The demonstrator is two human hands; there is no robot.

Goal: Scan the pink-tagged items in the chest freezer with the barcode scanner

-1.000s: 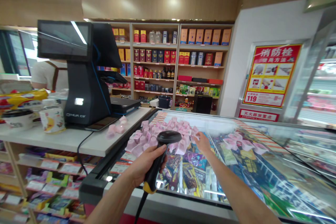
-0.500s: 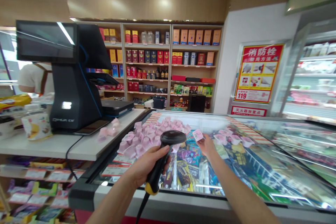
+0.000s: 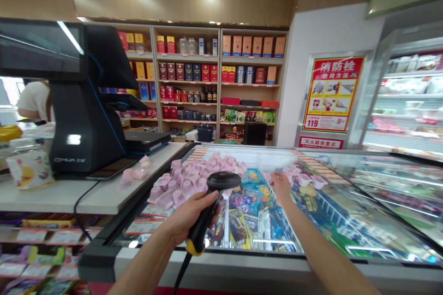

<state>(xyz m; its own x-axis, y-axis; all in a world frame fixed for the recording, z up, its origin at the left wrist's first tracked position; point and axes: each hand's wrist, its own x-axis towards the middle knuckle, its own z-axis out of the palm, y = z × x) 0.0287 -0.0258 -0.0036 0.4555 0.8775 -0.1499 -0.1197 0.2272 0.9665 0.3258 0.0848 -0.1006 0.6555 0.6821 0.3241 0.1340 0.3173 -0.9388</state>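
Note:
My left hand (image 3: 197, 214) is wrapped round the handle of a black and yellow barcode scanner (image 3: 223, 179), its head pointing right and its cable hanging down. To the right, my right hand (image 3: 282, 186) pinches a small pink cup (image 3: 269, 177) low over the freezer's glass top; fingers hide part of the cup. Just beyond that hand lies a small group of pink cups (image 3: 304, 179) with flat labelled lids. A large heap of pink cups (image 3: 187, 179) covers the glass to the left of the scanner.
The chest freezer (image 3: 242, 265) holds bright packets under its glass. At left, a counter (image 3: 104, 200) carries a black checkout terminal (image 3: 86, 115) and several loose pink cups (image 3: 136, 173). Behind stand shelves (image 3: 221, 62) of boxes and bottles. A person (image 3: 32, 101) is partly hidden behind the terminal.
My right hand has turned over and lowered the pink cup beside the right-hand group; its label no longer faces me. The scanner stays in my left hand. The view has shifted slightly right.

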